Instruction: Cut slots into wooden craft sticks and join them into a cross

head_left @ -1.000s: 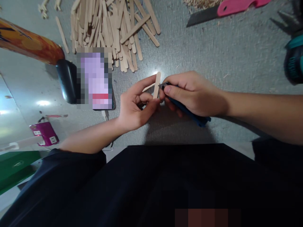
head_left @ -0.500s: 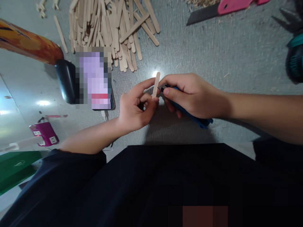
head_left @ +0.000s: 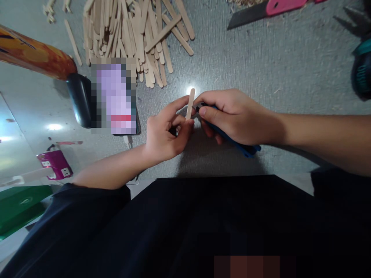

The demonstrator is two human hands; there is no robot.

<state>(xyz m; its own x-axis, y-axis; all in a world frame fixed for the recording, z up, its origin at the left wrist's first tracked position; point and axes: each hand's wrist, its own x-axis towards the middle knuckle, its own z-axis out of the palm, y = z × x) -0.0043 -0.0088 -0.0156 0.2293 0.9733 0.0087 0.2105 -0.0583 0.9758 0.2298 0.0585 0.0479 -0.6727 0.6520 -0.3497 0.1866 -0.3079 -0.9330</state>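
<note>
My left hand (head_left: 168, 133) pinches a wooden craft stick (head_left: 190, 104) between thumb and fingers, and the stick points away from me at a slight tilt. In my right hand (head_left: 234, 116) is a blue utility knife (head_left: 245, 148), its handle running under the palm. The knife's blade end is right at the stick's right edge; whether it cuts into the wood I cannot tell. Both hands are raised a little over the grey table. Most of the knife's body is hidden by my right fingers.
Beyond my hands lies a pile of craft sticks (head_left: 116, 29). To the left are a phone (head_left: 118, 96), a black case (head_left: 81, 100), an orange cylinder (head_left: 37, 52) and a purple power adapter (head_left: 56, 164). A pink-handled saw (head_left: 249, 14) and a teal-and-black tool (head_left: 362, 73) lie to the right.
The knife's metal tip shows slightly more at the stick's edge, having turned a little. Both hands keep nearly the same place; the whole view has shifted slightly.
</note>
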